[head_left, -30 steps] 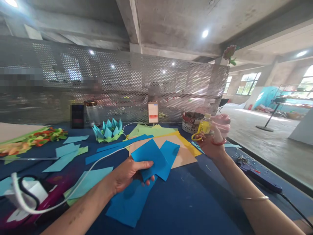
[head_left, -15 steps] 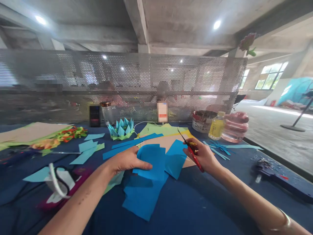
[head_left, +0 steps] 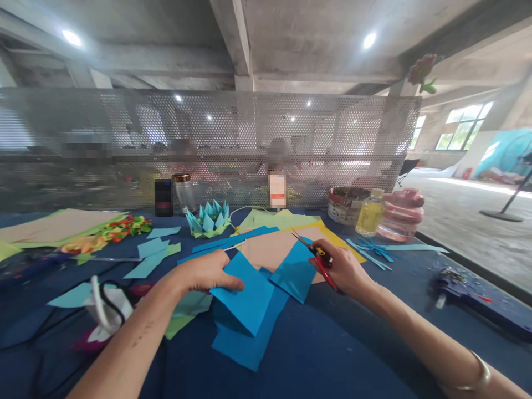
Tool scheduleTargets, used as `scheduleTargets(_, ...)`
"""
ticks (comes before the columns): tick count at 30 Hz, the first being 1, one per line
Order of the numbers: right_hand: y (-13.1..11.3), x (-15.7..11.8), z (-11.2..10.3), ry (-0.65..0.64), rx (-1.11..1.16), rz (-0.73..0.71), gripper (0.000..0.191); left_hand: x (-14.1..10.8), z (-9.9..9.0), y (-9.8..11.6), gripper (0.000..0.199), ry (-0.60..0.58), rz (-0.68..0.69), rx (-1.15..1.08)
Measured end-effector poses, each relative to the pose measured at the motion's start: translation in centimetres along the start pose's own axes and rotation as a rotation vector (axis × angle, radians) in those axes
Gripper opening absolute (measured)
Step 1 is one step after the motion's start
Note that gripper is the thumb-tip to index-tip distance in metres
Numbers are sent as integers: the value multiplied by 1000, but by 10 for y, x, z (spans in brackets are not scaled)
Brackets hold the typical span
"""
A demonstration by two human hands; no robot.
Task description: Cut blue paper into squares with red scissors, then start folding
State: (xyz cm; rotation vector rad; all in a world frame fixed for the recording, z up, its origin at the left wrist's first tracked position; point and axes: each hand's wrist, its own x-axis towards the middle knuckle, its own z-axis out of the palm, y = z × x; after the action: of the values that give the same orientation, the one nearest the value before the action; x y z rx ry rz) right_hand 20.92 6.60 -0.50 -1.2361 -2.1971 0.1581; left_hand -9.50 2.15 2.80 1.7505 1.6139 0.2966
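Observation:
Thumb on top, my left hand (head_left: 210,271) pinches a square of blue paper (head_left: 251,293) by its left corner, tilted above the table. Red-handled scissors (head_left: 326,271) are in my right hand (head_left: 343,266), their blades pointing up and left over another blue sheet (head_left: 294,269). Beneath the held square lies a larger blue piece with a ragged lower edge (head_left: 239,352). Pinkish-tan paper (head_left: 260,249) and yellow paper (head_left: 347,249) lie behind. Further back stands a light-blue pointed paper lotus (head_left: 210,219) with a green base.
A yellow-liquid bottle (head_left: 369,213), a pink jug (head_left: 402,216) and a round basket (head_left: 347,205) stand back right. A dark blue tool (head_left: 477,302) lies far right. A white-handled object (head_left: 102,307) and cables sit at left. Behind rises a perforated metal screen (head_left: 233,138).
The blue paper in my left hand has turned to a diamond angle and come slightly nearer. My right hand with the scissors has shifted a little; the blades now point further left.

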Motion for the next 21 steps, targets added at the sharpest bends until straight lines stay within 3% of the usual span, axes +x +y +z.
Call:
scheduleTargets(2, -1, 0, -1, -10, 7, -1, 22, 2, -3, -3, 49, 91, -13, 61)
scheduleTargets(5, -2, 0, 0, -16, 12, 0, 22, 5, -9, -9, 53, 354, -57, 167)
scheduleTargets(8, -1, -1, 0, -12, 20, -11, 22, 5, -13, -10, 46, 628, -120, 234)
scheduleTargets(10, -2, -1, 0, -2, 23, -9, 21, 4, -10, -4, 41, 703, -112, 233)
scheduleTargets(12, -3, -2, 0, 8, 20, 4, 21, 3, -2, 5, 37, 653, -42, 134)
scheduleTargets(16, -3, -1, -2, 13, 3, 24, 19, 2, 25, 26, 36, 380, 97, -310)
scheduleTargets(21, 3, 2, -2, 16, -7, 40, 20, 16, 56, 42, 35, 181, 286, -476)
